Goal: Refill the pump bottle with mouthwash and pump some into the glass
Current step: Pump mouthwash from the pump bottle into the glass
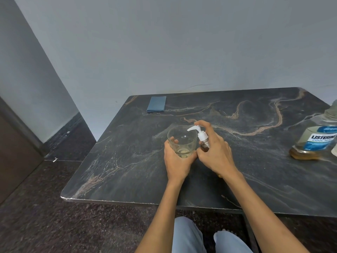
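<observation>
The left hand (176, 157) wraps the clear round drinking glass (182, 140), which stands on the dark marbled stone table (127, 161) with a little pale liquid in its bottom. The right hand (214, 152) grips the small amber pump bottle with a white pump head (201, 136), one finger on top, nozzle over the rim. If the nozzle drifts off the rim, or the tilted bottle slips, mouthwash would likely land on the stone. The large clear mouthwash bottle with a blue label (317, 141) stands well apart at the right edge; a folded blue cloth (156, 104) lies far back. Pale grey walls and dark speckled floor surround the table.
</observation>
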